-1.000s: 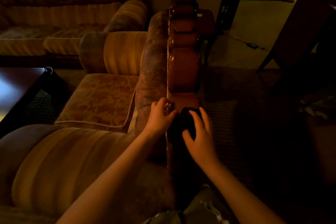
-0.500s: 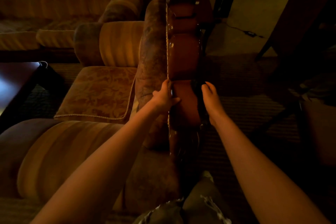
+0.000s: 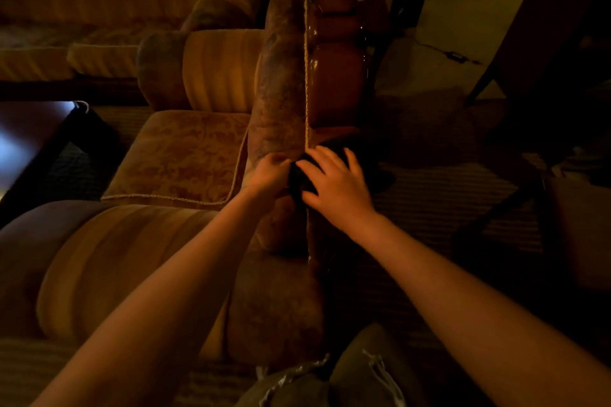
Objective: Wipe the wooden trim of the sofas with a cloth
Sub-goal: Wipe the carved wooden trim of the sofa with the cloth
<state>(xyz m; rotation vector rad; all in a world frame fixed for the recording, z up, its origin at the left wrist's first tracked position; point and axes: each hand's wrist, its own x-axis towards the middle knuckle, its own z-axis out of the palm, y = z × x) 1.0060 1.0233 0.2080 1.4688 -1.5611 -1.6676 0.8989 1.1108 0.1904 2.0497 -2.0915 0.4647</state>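
Note:
The sofa's carved wooden trim (image 3: 337, 82) runs away from me along the top of the backrest, glossy reddish brown, with a cord edging on its left side. A dark cloth (image 3: 299, 180) lies on the trim near me, mostly covered. My right hand (image 3: 334, 183) presses flat on the cloth with fingers spread. My left hand (image 3: 269, 172) grips the padded upholstery edge just left of the trim, fingers curled over it and touching the cloth's edge.
The sofa's patterned seat cushion (image 3: 178, 155) and striped armrests (image 3: 218, 69) lie to the left. A dark coffee table (image 3: 29, 139) stands at the far left. Another sofa (image 3: 99, 16) sits at the back. A dark chair (image 3: 545, 30) stands on the carpet right.
My right hand went out along the trim's right side, then came back toward me and now lies flat on the cloth on top. My left hand stayed on the upholstery edge.

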